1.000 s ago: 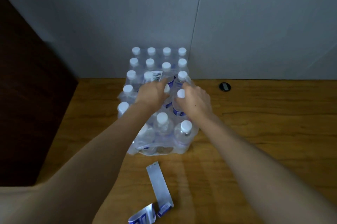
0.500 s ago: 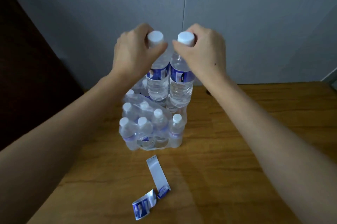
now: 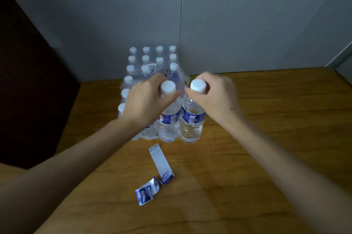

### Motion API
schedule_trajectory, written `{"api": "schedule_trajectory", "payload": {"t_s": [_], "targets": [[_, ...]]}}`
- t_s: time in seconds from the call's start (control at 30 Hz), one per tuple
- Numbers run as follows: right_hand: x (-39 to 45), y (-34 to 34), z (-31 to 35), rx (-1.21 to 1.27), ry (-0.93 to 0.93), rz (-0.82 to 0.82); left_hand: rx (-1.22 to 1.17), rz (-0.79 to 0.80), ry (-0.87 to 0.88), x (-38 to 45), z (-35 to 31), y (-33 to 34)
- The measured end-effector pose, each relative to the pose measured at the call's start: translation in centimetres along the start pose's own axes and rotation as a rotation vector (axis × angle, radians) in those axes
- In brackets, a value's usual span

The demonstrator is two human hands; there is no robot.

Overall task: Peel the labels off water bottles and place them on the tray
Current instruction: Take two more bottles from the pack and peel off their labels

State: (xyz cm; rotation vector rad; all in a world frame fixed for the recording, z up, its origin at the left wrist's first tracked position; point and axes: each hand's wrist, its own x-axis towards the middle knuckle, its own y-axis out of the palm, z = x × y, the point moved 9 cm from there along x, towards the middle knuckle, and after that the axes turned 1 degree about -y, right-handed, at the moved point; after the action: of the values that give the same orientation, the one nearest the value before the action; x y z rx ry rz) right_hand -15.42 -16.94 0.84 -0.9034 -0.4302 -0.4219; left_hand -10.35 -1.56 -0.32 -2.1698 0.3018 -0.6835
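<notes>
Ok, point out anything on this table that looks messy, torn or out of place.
Two peeled labels lie loose and curled on the bare table; no tray is in view. The shrink-wrapped pack is torn open at the near end. The bottles in the left hand and right hand look intact, labels on.

Bottles (image 3: pixel 168 129): clear glossy plastic, matt white caps. Pack wrap (image 3: pixel 182 77): shiny film. Peeled labels (image 3: pixel 161 163): glossy. Table (image 3: pixel 266 119): smooth wood grain.

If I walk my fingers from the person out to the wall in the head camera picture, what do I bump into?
curled blue label → flat white label strip → two held bottles → wrapped pack of bottles → grey wall
</notes>
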Motion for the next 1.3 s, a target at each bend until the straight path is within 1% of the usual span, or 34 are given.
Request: {"api": "schedule_trajectory", "payload": {"t_s": [0.1,0.23,0.37,0.5,0.63,0.73,0.8,0.87,0.93,1.0,1.07,1.2,1.3], "targets": [[-3.1,2.5,-3.6,0.01,0.054,0.078,0.053,0.081,-0.02,-2.1,1.4,5.0],[-6.4,5.4,-7.3,0.003,0.089,0.128,0.087,0.201,-0.052,-4.3,3.9,11.4],[-8.8,7.5,-10.7,-0.04,0.159,0.167,0.084,0.26,-0.051,-5.9,5.0,15.6],[-10.2,8.5,-12.6,-0.04,0.237,0.177,0.064,0.244,-0.042,-5.9,5.4,16.7],[-10.5,8.5,-12.5,-0.028,0.22,0.175,0.046,0.199,0.006,-6.4,5.3,16.3],[-10.8,8.6,-12.1,-0.056,0.202,0.203,0.015,0.211,0.04,-7.4,5.5,16.3],[-11.4,8.3,-12.0,-0.076,0.212,0.189,-0.032,0.261,0.045,-8.0,6.2,16.9],[-12.4,7.5,-12.0,-0.078,0.255,0.141,-0.084,0.346,0.028,-8.6,7.1,18.0],[-13.6,6.6,-11.7,-0.086,0.272,0.088,-0.134,0.425,-0.028,-9.2,7.9,19.2],[-15.0,6.3,-10.9,-0.085,0.244,0.071,-0.196,0.459,-0.081,-9.5,8.1,19.9],[-16.2,6.7,-10.3,-0.072,0.237,0.111,-0.215,0.442,-0.093,-9.1,8.0,20.0],[-17.3,8.0,-9.6,-0.054,0.217,0.207,-0.195,0.442,-0.053,-8.2,7.5,20.1],[-17.3,8.9,-9.2,-0.028,0.195,0.303,-0.211,0.39,-0.054,-8.3,7.2,18.8]]}}
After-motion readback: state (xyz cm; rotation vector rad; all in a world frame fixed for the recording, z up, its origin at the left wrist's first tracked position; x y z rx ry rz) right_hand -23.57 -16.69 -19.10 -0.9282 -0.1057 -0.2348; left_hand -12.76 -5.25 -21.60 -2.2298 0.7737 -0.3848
